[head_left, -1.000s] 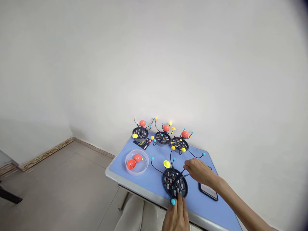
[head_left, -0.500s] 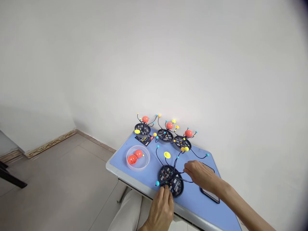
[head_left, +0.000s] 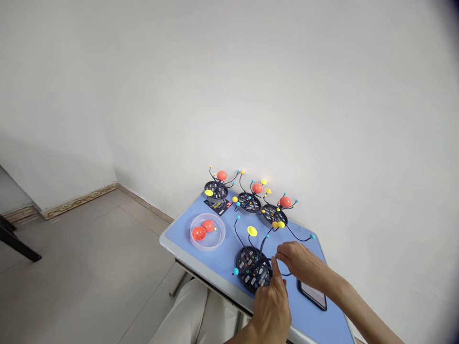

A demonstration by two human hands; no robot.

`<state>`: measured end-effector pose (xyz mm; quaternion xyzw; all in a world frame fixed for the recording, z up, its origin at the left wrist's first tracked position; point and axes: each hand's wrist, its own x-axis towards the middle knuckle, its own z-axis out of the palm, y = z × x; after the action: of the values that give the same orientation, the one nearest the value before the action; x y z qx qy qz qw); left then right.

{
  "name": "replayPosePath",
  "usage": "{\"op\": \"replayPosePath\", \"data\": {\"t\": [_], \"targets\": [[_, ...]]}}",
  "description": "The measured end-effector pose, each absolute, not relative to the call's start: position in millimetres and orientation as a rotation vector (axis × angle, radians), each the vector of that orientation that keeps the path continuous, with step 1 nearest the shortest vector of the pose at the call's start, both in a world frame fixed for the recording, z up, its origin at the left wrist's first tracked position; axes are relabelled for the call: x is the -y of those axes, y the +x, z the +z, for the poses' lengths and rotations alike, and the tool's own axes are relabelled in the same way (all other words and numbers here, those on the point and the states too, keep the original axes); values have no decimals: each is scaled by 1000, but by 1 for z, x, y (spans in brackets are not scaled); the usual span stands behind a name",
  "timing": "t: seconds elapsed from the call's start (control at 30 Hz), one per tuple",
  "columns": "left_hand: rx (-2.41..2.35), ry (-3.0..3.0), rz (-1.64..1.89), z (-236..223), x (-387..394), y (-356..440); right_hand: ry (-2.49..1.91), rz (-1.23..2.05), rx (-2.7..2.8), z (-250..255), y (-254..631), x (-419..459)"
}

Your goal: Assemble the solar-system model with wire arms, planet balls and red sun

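Observation:
A black round base [head_left: 251, 267] with thin black wire arms tipped by blue balls and a yellow disc [head_left: 252, 231] lies near the front of the blue table [head_left: 186, 229]. My left hand [head_left: 274, 306] rests at the base's right rim, its fingers pointing up toward a wire. My right hand [head_left: 301, 260] is just right of the base, fingertips pinched on a thin black wire arm. Three finished models, each with an orange ball [head_left: 257, 188], stand along the wall.
A clear round dish [head_left: 207, 232] with two orange half-balls sits at the table's left. A dark card [head_left: 219, 206] lies by the far-left model. A black phone [head_left: 312, 294] lies to the right, under my right forearm. My light trouser leg shows below the table edge.
My left hand moved from the base's front-left rim across to its right side, close to my right hand. The base has turned a little; the view shifted slightly.

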<state>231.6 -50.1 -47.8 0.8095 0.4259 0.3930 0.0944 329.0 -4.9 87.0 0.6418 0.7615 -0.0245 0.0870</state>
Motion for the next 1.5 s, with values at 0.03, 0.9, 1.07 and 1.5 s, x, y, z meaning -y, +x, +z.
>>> {"op": "replayPosePath", "data": {"t": [0.03, 0.9, 1.07, 1.5], "targets": [[-1296, 2403, 1084, -46, 46, 234, 1911, -73, -2270, 87, 329, 5], [-1311, 2161, 1058, -40, 19, 242, 1866, -57, -2295, 90, 329, 13], [-1244, 2075, 1196, -45, 18, 245, 1848, -42, -2271, 89, 329, 13], [-1147, 1996, 1313, -47, 18, 240, 1914, -82, -2227, 88, 329, 14]]}}
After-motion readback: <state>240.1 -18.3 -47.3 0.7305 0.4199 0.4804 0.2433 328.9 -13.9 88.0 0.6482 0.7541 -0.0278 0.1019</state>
